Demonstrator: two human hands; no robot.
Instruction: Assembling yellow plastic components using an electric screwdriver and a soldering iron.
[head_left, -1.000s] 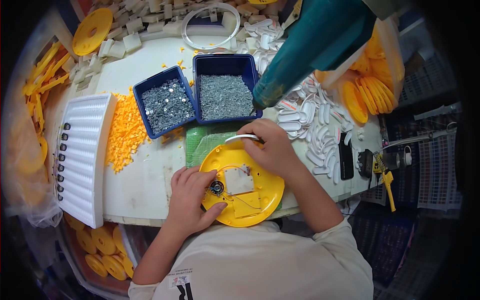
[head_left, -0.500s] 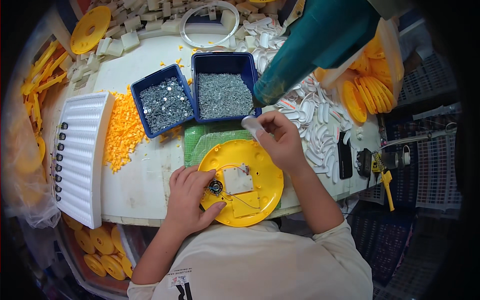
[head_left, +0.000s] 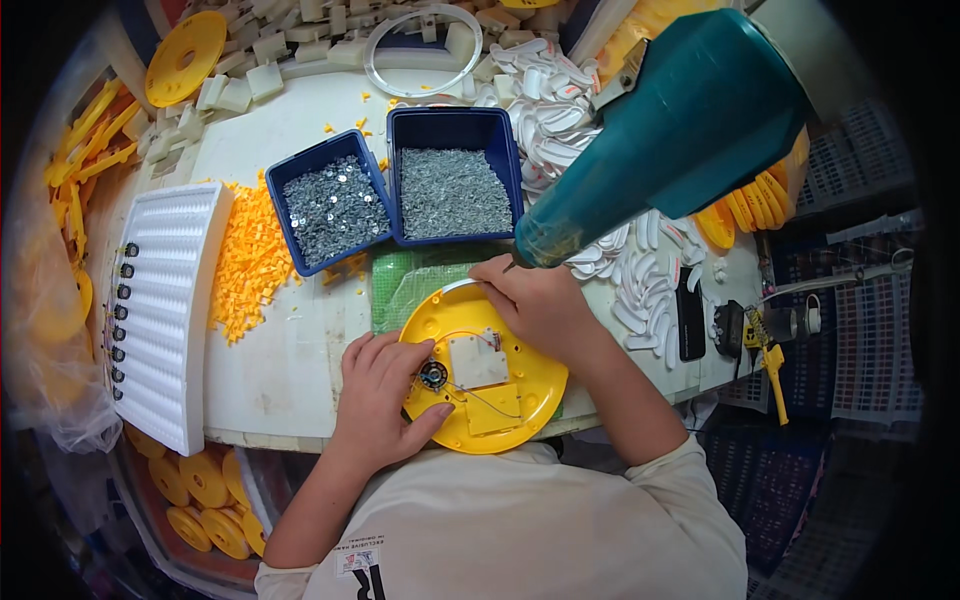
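A round yellow plastic housing lies on the table edge in front of me. Inside it are a small round speaker, a pale square part, thin wires and a yellow rectangular cover. My left hand grips the housing's left side, fingertips beside the speaker and thumb on the lower left. At the top rim, my right hand is closed on a white curved plastic piece, whose exposed end lies along that rim. The right fingers hide the rest of it.
A teal power screwdriver hangs just above my right hand. Two blue bins hold small metal screws. Around them are yellow bits, white curved pieces, a white foam tray and a green mat.
My right hand has moved down and left, bringing the white piece to the housing's top rim. The screwdriver appears shifted right. My left hand stays on the housing.
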